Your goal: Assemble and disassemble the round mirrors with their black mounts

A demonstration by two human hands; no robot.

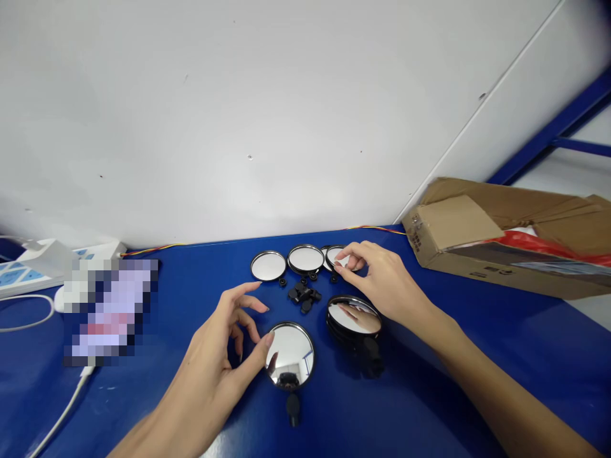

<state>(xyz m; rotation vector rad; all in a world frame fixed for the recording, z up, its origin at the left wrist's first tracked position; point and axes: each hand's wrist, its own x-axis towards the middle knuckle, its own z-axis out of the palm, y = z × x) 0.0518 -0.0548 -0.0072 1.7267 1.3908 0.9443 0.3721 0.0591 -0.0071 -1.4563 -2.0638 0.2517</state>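
My left hand (229, 350) has its fingers spread and curved. Its thumb tip overlaps the left rim of a round black-framed mirror (291, 356), which lies face up with a short black mount at its near side. Farther back, my right hand (377, 270) pinches at another round mirror (337, 256), thumb and forefinger close together over its right side and hiding part of it. Below the right wrist sits a stack of round mirrors (354, 315) with black mounts. Small black clamp parts (304, 296) lie in a heap between the hands.
Two more round mirrors (268, 266) (306, 259) lie along the back of the blue table (157, 397). An open cardboard box (458, 254) stands at right. A phone (114, 305), white cable (67, 407) and power strip (28, 270) occupy the left. A white wall (248, 114) rises behind.
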